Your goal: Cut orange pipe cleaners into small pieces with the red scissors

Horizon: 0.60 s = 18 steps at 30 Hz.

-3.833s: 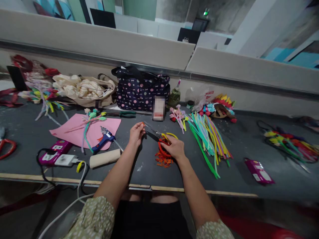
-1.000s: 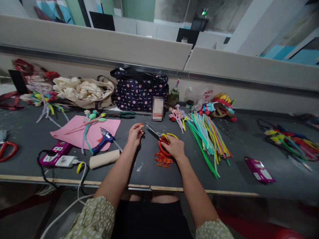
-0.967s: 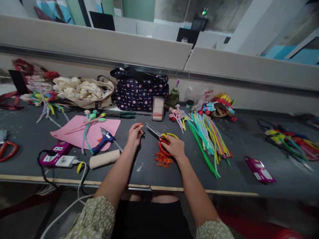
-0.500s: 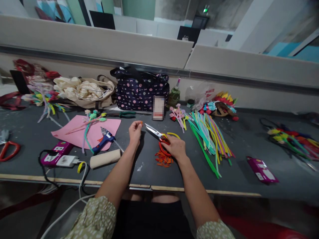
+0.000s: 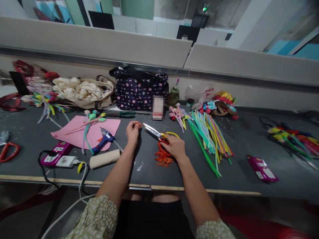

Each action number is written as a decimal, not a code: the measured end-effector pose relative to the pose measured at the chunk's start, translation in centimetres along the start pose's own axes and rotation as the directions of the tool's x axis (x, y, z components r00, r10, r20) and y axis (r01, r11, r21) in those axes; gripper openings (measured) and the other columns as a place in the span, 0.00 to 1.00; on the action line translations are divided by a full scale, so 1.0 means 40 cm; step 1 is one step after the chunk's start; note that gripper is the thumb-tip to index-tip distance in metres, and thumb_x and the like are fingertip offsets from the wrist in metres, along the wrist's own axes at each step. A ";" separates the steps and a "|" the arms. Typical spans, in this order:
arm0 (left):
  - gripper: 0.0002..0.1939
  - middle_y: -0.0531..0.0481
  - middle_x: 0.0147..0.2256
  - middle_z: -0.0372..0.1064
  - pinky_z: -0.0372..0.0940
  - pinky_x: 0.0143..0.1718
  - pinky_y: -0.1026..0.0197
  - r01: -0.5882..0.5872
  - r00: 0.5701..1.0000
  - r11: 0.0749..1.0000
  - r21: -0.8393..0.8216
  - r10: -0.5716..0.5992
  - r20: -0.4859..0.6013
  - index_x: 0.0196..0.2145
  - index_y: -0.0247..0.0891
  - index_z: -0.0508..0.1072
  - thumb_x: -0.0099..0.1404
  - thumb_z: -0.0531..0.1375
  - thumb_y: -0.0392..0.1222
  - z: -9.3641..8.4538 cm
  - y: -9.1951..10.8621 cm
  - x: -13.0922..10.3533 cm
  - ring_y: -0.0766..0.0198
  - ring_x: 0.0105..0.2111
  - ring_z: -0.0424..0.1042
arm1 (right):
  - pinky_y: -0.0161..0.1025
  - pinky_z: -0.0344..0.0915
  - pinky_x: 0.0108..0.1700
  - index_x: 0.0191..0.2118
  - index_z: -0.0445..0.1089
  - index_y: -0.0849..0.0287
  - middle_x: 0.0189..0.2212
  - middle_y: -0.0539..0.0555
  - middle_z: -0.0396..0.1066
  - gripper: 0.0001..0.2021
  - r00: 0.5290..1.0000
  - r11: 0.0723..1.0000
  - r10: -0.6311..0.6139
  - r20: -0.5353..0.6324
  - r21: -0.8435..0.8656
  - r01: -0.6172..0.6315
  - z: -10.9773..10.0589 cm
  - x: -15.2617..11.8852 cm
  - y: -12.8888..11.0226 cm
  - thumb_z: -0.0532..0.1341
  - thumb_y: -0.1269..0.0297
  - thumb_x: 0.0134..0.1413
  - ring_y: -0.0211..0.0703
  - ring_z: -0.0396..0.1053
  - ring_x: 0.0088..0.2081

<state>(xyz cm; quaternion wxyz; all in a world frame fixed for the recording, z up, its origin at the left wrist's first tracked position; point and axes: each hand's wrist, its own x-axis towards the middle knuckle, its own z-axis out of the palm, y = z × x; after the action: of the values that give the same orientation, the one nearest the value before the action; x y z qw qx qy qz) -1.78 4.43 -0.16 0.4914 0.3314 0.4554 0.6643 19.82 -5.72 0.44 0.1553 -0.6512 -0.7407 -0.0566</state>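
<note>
Between the thumb and fingertips of my left hand (image 5: 133,131) is a small orange piece (image 5: 140,125), its exact shape too small to make out. My right hand (image 5: 174,146) grips a pair of scissors (image 5: 155,132) by the red-orange handles, with the silver blades pointing left toward that piece and a small gap between. Below the handles lies a heap of orange snippets (image 5: 164,159) on the dark table. A yellow pipe cleaner (image 5: 173,134) curves out just above my right hand.
Right of my hands lies a bundle of coloured pipe cleaners (image 5: 209,132). At left are a blue glue gun (image 5: 104,141), a cardboard tube (image 5: 105,159), pink paper (image 5: 72,127) and a purple power strip (image 5: 57,153). A polka-dot bag (image 5: 139,91) stands behind.
My left hand has shifted slightly left, and more of the orange piece shows at its fingertips. The scissor blades look closer together than before.
</note>
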 end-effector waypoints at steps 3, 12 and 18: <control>0.08 0.53 0.28 0.69 0.63 0.35 0.66 -0.016 1.000 0.997 -0.073 0.017 0.008 0.30 0.37 0.70 0.50 0.64 0.36 -0.001 0.004 0.004 0.68 0.31 0.72 | 0.38 0.63 0.40 0.55 0.67 0.55 0.43 0.56 0.75 0.26 0.999 0.999 0.019 -0.032 0.041 -0.018 0.005 0.000 0.000 0.58 0.45 0.56 0.46 0.72 0.41; 0.15 0.52 0.28 0.71 0.65 0.34 0.65 0.134 0.986 0.966 -0.222 -0.108 0.123 0.34 0.36 0.70 0.48 0.67 0.37 0.000 0.016 -0.005 0.66 0.31 0.73 | 0.37 0.62 0.37 0.52 0.70 0.53 0.39 0.55 0.76 0.23 0.994 0.995 0.093 -0.052 0.028 -0.092 0.013 0.004 -0.003 0.56 0.45 0.57 0.45 0.71 0.39; 0.09 0.52 0.29 0.69 0.65 0.37 0.65 -0.108 0.977 0.992 -0.068 0.118 0.180 0.32 0.36 0.72 0.52 0.66 0.39 0.023 0.023 -0.026 0.64 0.33 0.74 | 0.36 0.59 0.36 0.52 0.68 0.53 0.36 0.55 0.75 0.24 1.000 0.999 0.019 -0.011 -0.049 -0.019 -0.005 0.001 -0.007 0.56 0.45 0.57 0.44 0.70 0.37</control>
<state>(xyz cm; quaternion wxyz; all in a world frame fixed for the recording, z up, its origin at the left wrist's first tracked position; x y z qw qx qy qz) -0.98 3.59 1.05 0.5020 0.4022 0.3693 0.6707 19.56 -5.80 0.66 0.1436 -0.6615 -0.7321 -0.0768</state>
